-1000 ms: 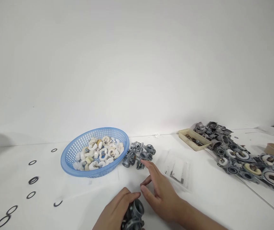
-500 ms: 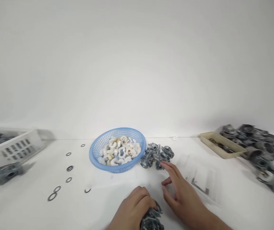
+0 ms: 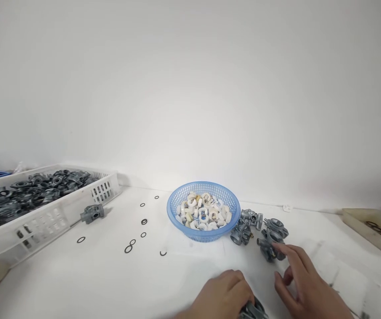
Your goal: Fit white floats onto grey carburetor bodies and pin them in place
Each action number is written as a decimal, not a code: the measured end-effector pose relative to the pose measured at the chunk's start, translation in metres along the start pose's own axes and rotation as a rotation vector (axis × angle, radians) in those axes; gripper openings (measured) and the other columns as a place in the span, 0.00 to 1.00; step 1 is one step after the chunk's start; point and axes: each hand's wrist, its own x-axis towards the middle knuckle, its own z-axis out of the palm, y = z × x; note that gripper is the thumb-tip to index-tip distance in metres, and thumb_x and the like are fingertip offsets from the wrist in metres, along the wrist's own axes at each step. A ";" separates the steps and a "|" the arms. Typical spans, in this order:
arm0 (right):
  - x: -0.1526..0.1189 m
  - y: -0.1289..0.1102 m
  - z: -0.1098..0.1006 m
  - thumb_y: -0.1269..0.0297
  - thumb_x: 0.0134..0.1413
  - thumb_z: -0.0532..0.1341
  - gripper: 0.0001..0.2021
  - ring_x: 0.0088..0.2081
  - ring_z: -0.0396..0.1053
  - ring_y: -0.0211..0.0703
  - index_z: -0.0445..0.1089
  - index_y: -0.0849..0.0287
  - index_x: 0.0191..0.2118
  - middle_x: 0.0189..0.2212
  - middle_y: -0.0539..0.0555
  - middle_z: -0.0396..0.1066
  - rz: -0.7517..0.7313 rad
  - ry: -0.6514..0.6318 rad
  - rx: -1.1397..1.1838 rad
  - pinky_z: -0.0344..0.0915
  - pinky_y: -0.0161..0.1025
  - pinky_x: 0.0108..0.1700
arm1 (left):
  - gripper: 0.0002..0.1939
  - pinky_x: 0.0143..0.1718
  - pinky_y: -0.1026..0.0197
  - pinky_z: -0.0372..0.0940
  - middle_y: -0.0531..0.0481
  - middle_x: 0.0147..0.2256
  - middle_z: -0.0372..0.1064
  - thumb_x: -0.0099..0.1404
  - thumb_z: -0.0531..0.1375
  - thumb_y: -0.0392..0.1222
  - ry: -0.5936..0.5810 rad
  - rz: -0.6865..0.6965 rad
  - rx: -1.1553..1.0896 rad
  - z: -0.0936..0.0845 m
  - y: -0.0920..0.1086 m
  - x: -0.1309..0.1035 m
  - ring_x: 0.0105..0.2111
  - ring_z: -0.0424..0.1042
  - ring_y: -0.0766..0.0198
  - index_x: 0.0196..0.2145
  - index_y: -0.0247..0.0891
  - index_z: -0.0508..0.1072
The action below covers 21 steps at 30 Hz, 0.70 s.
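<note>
Low in the view, my left hand (image 3: 223, 294) is closed around a grey metal carburetor body (image 3: 254, 310), which is partly cut off by the bottom edge. My right hand (image 3: 306, 283) is open, thumb and index finger apart. Its index fingertip reaches the near side of a small group of carburetor bodies (image 3: 274, 228); whether it touches them is hard to tell. More carburetor bodies (image 3: 245, 226) lie just left of that group, against a round blue mesh basket (image 3: 173, 212). White ring-like plastic pieces (image 3: 203, 215) fill the basket.
At left stands a white slotted crate (image 3: 77, 206) of grey metal parts, with one carburetor body (image 3: 92, 213) beside it. Several black rings (image 3: 128, 249) lie on the white table. A cream tray (image 3: 370, 230) and a blurred clear plastic piece (image 3: 339, 279) are at right.
My view has turned left, so the basket and parts appear farther right and more of the crate shows. A gap has opened within the carburetor group near my right hand.
</note>
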 end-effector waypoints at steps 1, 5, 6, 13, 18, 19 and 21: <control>0.000 -0.003 -0.001 0.50 0.71 0.60 0.24 0.26 0.76 0.43 0.64 0.49 0.67 0.58 0.62 0.73 0.004 0.025 -0.009 0.74 0.39 0.21 | 0.19 0.44 0.61 0.74 0.48 0.45 0.78 0.66 0.78 0.46 0.004 -0.003 -0.015 -0.001 0.001 -0.001 0.42 0.80 0.55 0.48 0.45 0.76; 0.002 -0.023 -0.006 0.52 0.73 0.56 0.25 0.27 0.75 0.45 0.65 0.47 0.71 0.53 0.59 0.74 -0.012 0.114 -0.061 0.71 0.41 0.22 | 0.20 0.44 0.60 0.72 0.48 0.44 0.77 0.67 0.77 0.52 0.037 -0.006 -0.095 -0.011 0.007 -0.005 0.40 0.78 0.56 0.46 0.44 0.74; 0.003 -0.029 -0.008 0.54 0.74 0.55 0.27 0.26 0.74 0.44 0.64 0.46 0.73 0.50 0.58 0.75 -0.021 0.105 -0.076 0.69 0.41 0.23 | 0.20 0.44 0.60 0.72 0.48 0.44 0.76 0.68 0.76 0.55 0.043 -0.007 -0.116 -0.015 0.009 -0.006 0.40 0.77 0.56 0.46 0.44 0.73; 0.009 -0.053 -0.015 0.55 0.75 0.54 0.33 0.29 0.78 0.50 0.60 0.48 0.81 0.40 0.57 0.82 -0.026 -0.141 -0.175 0.65 0.40 0.29 | 0.28 0.45 0.57 0.70 0.49 0.43 0.73 0.60 0.77 0.62 0.021 -0.051 -0.213 -0.029 0.020 -0.005 0.40 0.73 0.55 0.43 0.44 0.70; 0.011 -0.055 -0.017 0.57 0.77 0.52 0.29 0.30 0.78 0.49 0.67 0.51 0.77 0.34 0.54 0.80 0.098 -0.136 -0.215 0.60 0.39 0.31 | 0.32 0.48 0.53 0.71 0.48 0.43 0.71 0.58 0.78 0.64 -0.029 -0.136 -0.252 -0.038 0.029 -0.004 0.41 0.72 0.52 0.44 0.45 0.68; 0.011 -0.054 -0.018 0.57 0.77 0.52 0.28 0.29 0.78 0.48 0.68 0.52 0.76 0.33 0.53 0.80 0.119 -0.119 -0.210 0.59 0.39 0.31 | 0.32 0.48 0.52 0.71 0.48 0.44 0.71 0.57 0.78 0.64 -0.043 -0.149 -0.258 -0.040 0.031 -0.004 0.41 0.72 0.51 0.44 0.45 0.68; 0.011 -0.052 -0.021 0.57 0.76 0.53 0.26 0.28 0.76 0.47 0.70 0.52 0.72 0.32 0.52 0.79 0.154 -0.091 -0.196 0.58 0.39 0.31 | 0.32 0.48 0.52 0.70 0.47 0.45 0.71 0.57 0.78 0.62 -0.067 -0.171 -0.267 -0.043 0.033 -0.003 0.42 0.72 0.51 0.45 0.45 0.67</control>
